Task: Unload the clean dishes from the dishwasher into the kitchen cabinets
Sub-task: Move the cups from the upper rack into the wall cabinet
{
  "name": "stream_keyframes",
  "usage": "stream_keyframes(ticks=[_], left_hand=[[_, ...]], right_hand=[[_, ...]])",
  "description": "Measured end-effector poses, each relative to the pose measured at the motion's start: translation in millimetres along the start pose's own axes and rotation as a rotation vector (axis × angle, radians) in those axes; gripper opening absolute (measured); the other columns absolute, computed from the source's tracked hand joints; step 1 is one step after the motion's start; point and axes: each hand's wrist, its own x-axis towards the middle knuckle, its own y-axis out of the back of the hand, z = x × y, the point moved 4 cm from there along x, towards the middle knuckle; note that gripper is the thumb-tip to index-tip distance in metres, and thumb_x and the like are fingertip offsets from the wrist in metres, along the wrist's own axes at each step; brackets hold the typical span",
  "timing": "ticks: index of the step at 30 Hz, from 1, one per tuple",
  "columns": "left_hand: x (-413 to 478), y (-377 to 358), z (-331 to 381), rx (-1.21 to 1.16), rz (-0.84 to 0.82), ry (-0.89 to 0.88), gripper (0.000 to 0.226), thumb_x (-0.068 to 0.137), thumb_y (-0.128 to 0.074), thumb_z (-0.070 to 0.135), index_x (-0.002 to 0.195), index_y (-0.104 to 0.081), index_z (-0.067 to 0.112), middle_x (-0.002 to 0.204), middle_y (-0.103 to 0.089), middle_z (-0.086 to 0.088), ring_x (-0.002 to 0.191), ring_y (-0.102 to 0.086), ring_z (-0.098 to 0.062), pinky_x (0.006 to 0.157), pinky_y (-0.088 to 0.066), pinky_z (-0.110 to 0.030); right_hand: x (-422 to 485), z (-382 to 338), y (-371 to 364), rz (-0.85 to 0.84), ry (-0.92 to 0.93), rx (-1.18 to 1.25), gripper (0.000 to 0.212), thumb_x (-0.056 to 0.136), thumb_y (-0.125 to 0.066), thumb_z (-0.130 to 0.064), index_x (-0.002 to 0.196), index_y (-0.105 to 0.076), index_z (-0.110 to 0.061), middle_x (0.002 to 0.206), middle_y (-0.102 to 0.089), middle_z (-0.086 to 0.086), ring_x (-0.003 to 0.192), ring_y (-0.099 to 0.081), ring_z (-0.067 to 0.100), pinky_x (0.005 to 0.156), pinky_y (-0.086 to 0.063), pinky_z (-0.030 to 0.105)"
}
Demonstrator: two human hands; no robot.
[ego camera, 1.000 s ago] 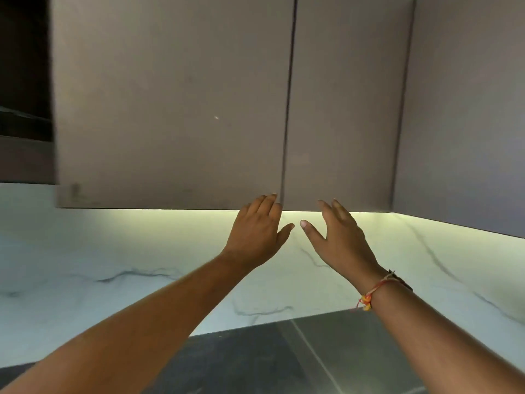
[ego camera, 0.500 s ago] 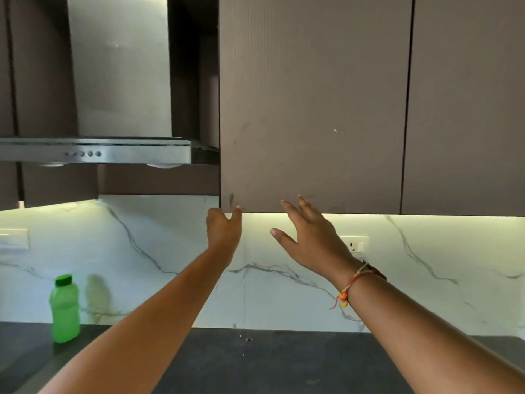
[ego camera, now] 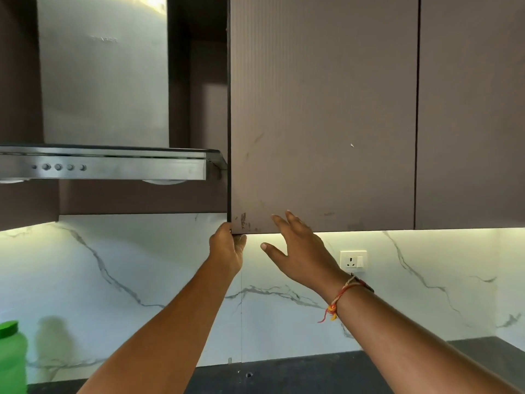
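Since half a second ago, the left hand (ego camera: 227, 251) has gone from fingertips brushing the lower edge to a real hold. It now sits at the bottom left corner of the cabinet door (ego camera: 324, 109), fingers curled under and behind the edge, out of my sight. The right hand (ego camera: 298, 251) has hardly changed. It is spread flat, thumb out, just right of the left hand, with its fingertips lying over the door's lower face. I cannot tell from here whether they touch the panel. A thread bracelet (ego camera: 338, 302) sits at that wrist.

No dishes and no dishwasher show in my view, and both hands carry nothing, so I judge this step to be opening the storage first. The door is a tall panel with its long axis upright. All of it lies above and to the right of the left hand's grip. Its left edge stands free beside the range hood (ego camera: 108, 166), and its right edge meets the neighbouring door (ego camera: 471, 109) at a thin seam. From that I judge the hinges to be on the right, so the pull should come towards me and swing rightwards. The left hand is nearer the free corner and better placed to lead.

Below, a wall socket (ego camera: 353, 261) sits to the right, the dark countertop (ego camera: 284, 373) runs along the bottom, and a green bottle (ego camera: 11, 356) stands at the far left.
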Motion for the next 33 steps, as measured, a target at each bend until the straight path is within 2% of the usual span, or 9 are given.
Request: stream_keyframes(ticks=[4,10,14,18,21,23,27,30,33], left_hand=[[-6,5,-8,-0.181,0.0,0.023,0.03,0.099,-0.04,0.021,0.123,-0.055,0.01,0.114,-0.068,-0.013,0.113,-0.062,-0.028,0.102,-0.048,-0.046],[-74,8,-5,-0.153,0.007,-0.082,0.036,0.102,-0.038,0.04,0.107,-0.064,0.015,0.094,-0.074,-0.006,0.098,-0.068,-0.021,0.101,-0.048,-0.042],[-135,1,-7,-0.042,-0.128,-0.138,0.051,0.101,-0.032,0.052,0.097,-0.068,0.016,0.095,-0.073,-0.009,0.099,-0.069,-0.023,0.103,-0.047,-0.045],[-178,-17,-12,0.041,-0.294,-0.231,0.06,0.102,-0.028,0.05,0.08,-0.074,0.019,0.09,-0.074,-0.013,0.093,-0.071,-0.027,0.099,-0.049,-0.051],[-202,-33,-17,0.072,-0.443,-0.33,0.062,0.099,-0.029,0.053,0.076,-0.077,0.022,0.085,-0.075,-0.011,0.089,-0.071,-0.027,0.093,-0.052,-0.047],[-218,-48,-28,0.09,-0.578,-0.377,0.061,0.097,-0.029,0.054,0.081,-0.079,0.022,0.084,-0.076,-0.008,0.089,-0.072,-0.025,0.088,-0.053,-0.041],[-245,-77,-51,0.175,-0.825,-0.485,0.057,0.096,-0.031,0.05,0.094,-0.078,0.018,0.093,-0.076,0.005,0.094,-0.07,-0.014,0.08,-0.053,-0.021],[-257,-103,-69,0.262,-0.914,-0.624,0.043,0.1,-0.036,0.039,0.107,-0.074,0.02,0.107,-0.072,0.013,0.106,-0.065,-0.007,0.086,-0.054,-0.029],[-264,-132,-101,0.503,-0.962,-0.771,0.038,0.1,-0.042,0.045,0.132,-0.057,0.031,0.136,-0.054,0.023,0.128,-0.047,0.003,0.103,-0.047,-0.032]], right_hand=[[4,-6,-10,0.013,-0.036,-0.027,0.07,0.095,-0.039,-0.064,0.155,-0.018,-0.033,0.165,-0.01,-0.001,0.151,-0.015,0.022,0.117,-0.026,0.042],[-9,-41,-4,0.197,0.062,-0.141,0.073,0.094,-0.037,-0.066,0.155,-0.013,-0.037,0.166,-0.003,-0.004,0.151,-0.016,0.022,0.113,-0.022,0.033],[-50,-66,11,0.334,0.12,-0.116,0.07,0.097,-0.032,-0.064,0.156,-0.005,-0.037,0.166,0.002,-0.006,0.152,-0.01,0.019,0.11,-0.028,0.03],[-96,-58,35,0.481,0.117,-0.234,0.067,0.1,-0.032,-0.057,0.157,-0.009,-0.03,0.166,-0.004,-0.001,0.151,-0.013,0.018,0.113,-0.036,0.033],[-124,-42,54,0.563,0.118,-0.317,0.067,0.101,-0.036,-0.049,0.157,-0.01,-0.023,0.165,-0.01,0.005,0.151,-0.016,0.017,0.117,-0.024,0.023],[-144,-27,73,0.616,0.092,-0.394,0.068,0.1,-0.04,-0.045,0.156,-0.013,-0.018,0.164,-0.013,0.009,0.15,-0.019,0.021,0.119,-0.022,0.026],[-186,3,114,0.787,0.008,-0.675,0.066,0.099,-0.045,-0.047,0.152,-0.022,-0.016,0.161,-0.015,0.008,0.147,-0.021,0.035,0.118,-0.021,0.046],[-217,22,145,0.81,-0.044,-0.851,0.067,0.096,-0.052,-0.049,0.15,-0.028,-0.017,0.16,-0.018,0.01,0.145,-0.024,0.037,0.113,-0.028,0.051],[-240,35,168,0.753,-0.12,-0.952,0.073,0.095,-0.051,-0.054,0.152,-0.023,-0.019,0.161,-0.014,0.007,0.147,-0.023,0.034,0.113,-0.027,0.05]])
